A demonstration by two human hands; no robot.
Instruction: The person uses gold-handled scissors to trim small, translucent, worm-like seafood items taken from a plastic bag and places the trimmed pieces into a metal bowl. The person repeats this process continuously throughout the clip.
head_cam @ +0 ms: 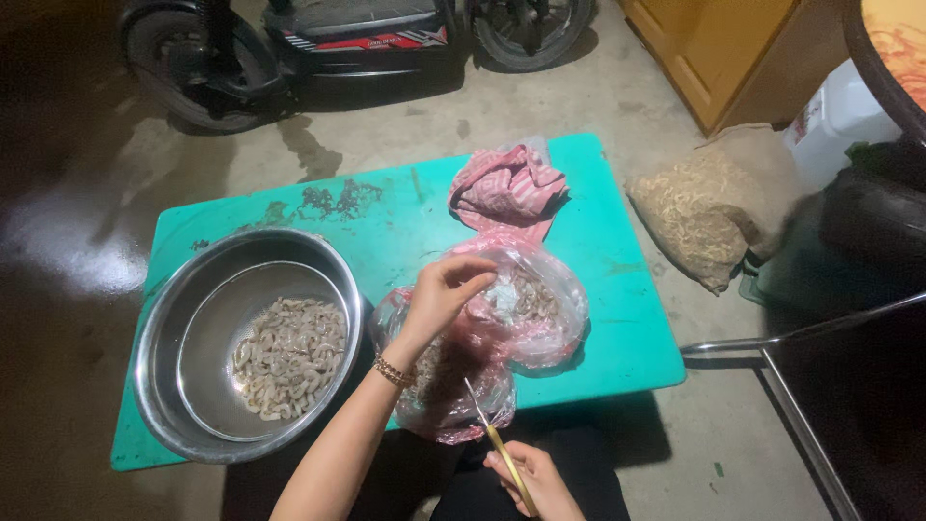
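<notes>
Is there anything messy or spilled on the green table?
Yes. Dark scraps lie scattered on the far part of the table, behind the metal bowl. The shrimp stay inside the bowl, and nothing looks broken.

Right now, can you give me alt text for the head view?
A person's left hand reaches into a clear plastic bag of shrimp on a green table, while the right hand holds scissors. A steel bowl of peeled shrimp sits at left.

clear plastic bags [535, 309] on green table, tan sack [699, 207] beside
</notes>
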